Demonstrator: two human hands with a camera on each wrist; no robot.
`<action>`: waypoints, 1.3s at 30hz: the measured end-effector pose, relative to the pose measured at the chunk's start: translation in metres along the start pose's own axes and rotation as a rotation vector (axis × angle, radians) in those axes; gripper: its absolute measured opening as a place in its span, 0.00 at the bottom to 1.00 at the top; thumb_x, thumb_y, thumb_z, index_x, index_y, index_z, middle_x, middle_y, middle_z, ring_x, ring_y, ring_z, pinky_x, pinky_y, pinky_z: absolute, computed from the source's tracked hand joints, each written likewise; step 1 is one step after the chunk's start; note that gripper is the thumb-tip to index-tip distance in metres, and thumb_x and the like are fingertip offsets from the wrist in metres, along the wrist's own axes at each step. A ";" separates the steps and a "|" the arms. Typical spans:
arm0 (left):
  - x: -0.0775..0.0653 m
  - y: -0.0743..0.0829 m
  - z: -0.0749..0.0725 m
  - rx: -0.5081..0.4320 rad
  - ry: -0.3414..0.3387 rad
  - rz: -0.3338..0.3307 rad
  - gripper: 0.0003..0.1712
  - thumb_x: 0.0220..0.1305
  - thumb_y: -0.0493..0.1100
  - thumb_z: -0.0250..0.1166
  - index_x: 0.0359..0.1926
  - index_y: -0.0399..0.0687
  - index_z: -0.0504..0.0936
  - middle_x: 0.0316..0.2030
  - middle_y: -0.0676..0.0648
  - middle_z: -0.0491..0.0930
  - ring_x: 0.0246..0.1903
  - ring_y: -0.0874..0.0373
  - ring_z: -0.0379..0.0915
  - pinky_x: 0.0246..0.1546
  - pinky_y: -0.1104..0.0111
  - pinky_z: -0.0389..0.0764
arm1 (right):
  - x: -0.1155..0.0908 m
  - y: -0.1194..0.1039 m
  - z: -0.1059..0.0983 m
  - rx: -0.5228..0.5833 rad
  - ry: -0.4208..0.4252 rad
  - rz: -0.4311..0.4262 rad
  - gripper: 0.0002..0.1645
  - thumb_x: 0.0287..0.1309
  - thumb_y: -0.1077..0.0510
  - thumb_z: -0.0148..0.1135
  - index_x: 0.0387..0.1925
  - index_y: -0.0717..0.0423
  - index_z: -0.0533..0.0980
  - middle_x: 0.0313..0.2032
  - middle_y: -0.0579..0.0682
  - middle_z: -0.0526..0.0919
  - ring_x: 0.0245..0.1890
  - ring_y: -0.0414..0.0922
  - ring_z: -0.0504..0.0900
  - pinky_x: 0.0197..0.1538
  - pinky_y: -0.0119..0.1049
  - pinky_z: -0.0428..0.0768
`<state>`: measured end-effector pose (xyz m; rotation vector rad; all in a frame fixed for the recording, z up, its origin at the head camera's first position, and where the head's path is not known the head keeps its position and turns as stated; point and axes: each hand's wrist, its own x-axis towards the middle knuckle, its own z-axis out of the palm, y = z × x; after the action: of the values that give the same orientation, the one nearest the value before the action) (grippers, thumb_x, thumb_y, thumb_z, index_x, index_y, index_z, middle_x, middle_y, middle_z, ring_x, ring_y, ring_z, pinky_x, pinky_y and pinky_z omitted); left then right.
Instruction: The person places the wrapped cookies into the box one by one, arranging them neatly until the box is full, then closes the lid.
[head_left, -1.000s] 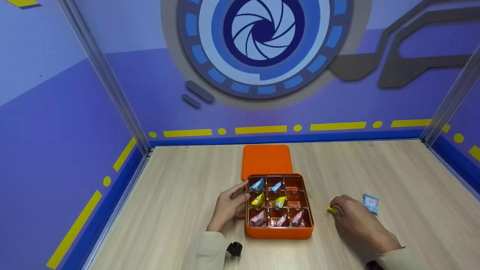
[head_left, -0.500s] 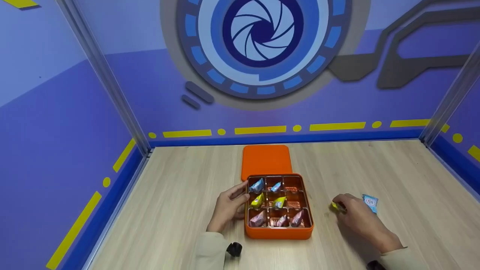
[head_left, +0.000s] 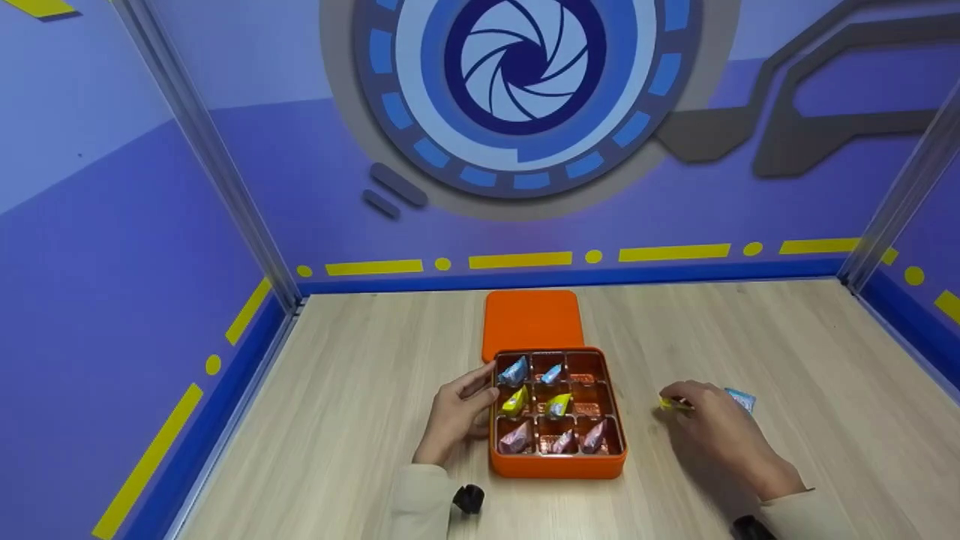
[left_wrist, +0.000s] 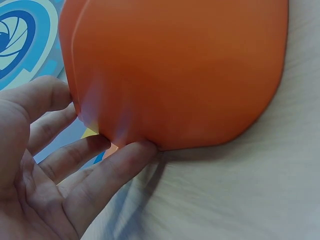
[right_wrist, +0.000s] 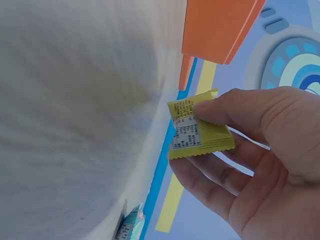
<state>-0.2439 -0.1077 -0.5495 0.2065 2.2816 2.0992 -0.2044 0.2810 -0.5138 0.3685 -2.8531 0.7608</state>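
Observation:
An orange box (head_left: 556, 466) with a divided clear insert stands on the table. Wrapped candies lie in its compartments: two blue (head_left: 514, 370) in the back row, two yellow (head_left: 514, 402) in the middle row, three pink (head_left: 594, 437) in front. My left hand (head_left: 454, 412) rests on the box's left side, fingers fairly straight, fingertips at its wall in the left wrist view. To the right of the box, my right hand (head_left: 724, 427) pinches a yellow-wrapped candy (right_wrist: 187, 132) between thumb and fingers, its printed label showing. Partly hidden behind that hand is a blue-wrapped candy (head_left: 741, 399).
An orange lid (head_left: 532, 322) lies directly behind the box. Wood-grain table (head_left: 360, 375) meets purple-blue printed walls (head_left: 285, 187) at the back and sides. A small black object (head_left: 469, 498) sits at the left cuff.
The yellow candy in my right hand has shifted and turned slightly, and the hand covers more of the blue candy behind it. My left hand and the box stay put.

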 end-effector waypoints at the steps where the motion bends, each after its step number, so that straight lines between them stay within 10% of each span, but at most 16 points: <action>1: 0.000 0.000 0.000 0.002 0.002 0.000 0.27 0.73 0.39 0.69 0.71 0.47 0.81 0.71 0.35 0.74 0.70 0.39 0.70 0.61 0.56 0.81 | 0.000 -0.001 -0.001 -0.001 0.006 0.003 0.11 0.64 0.69 0.70 0.48 0.62 0.87 0.45 0.58 0.89 0.47 0.58 0.87 0.52 0.60 0.84; 26: -0.002 0.000 0.001 -0.033 -0.004 -0.023 0.28 0.73 0.40 0.70 0.72 0.48 0.80 0.71 0.34 0.73 0.67 0.39 0.74 0.50 0.52 0.87 | 0.015 -0.010 -0.004 0.101 0.103 -0.119 0.21 0.53 0.81 0.69 0.47 0.65 0.85 0.41 0.55 0.88 0.40 0.52 0.88 0.44 0.50 0.88; 39: -0.001 0.000 0.001 -0.033 -0.004 -0.017 0.28 0.73 0.40 0.70 0.72 0.47 0.80 0.71 0.36 0.74 0.69 0.40 0.72 0.60 0.55 0.81 | 0.011 -0.006 0.003 0.065 -0.170 -0.007 0.16 0.55 0.65 0.81 0.45 0.62 0.85 0.42 0.51 0.86 0.42 0.52 0.85 0.48 0.55 0.86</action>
<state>-0.2427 -0.1067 -0.5493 0.1898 2.2371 2.1242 -0.2138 0.2723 -0.5114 0.4732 -2.9873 0.8612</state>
